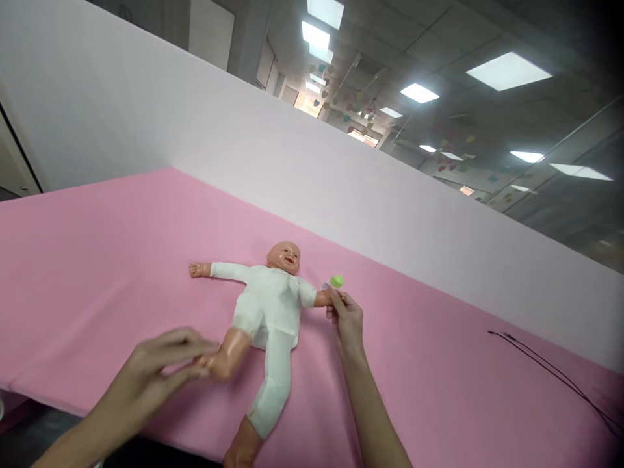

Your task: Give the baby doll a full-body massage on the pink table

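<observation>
A baby doll (273,299) with a cream cloth body lies on its back, arms spread, its head toward the white wall. My left hand (158,370), slightly blurred, has its thumb and fingers around the toes of the doll's bent leg. The doll's other leg stretches toward the near edge, its foot partly out of view. On the right, my right hand (347,318) pinches the doll's hand at the end of its outstretched arm. Just beyond those fingers is a small light-green rounded object (337,281) with a clear or whitish part beside it; its kind is unclear.
A pink sheet (121,260) covers the table, with a few creases at left. Behind it runs a white partition (341,182). Thin black cables (541,364) lie on the sheet at the right. The table's near edge shows at lower left, with dark space below.
</observation>
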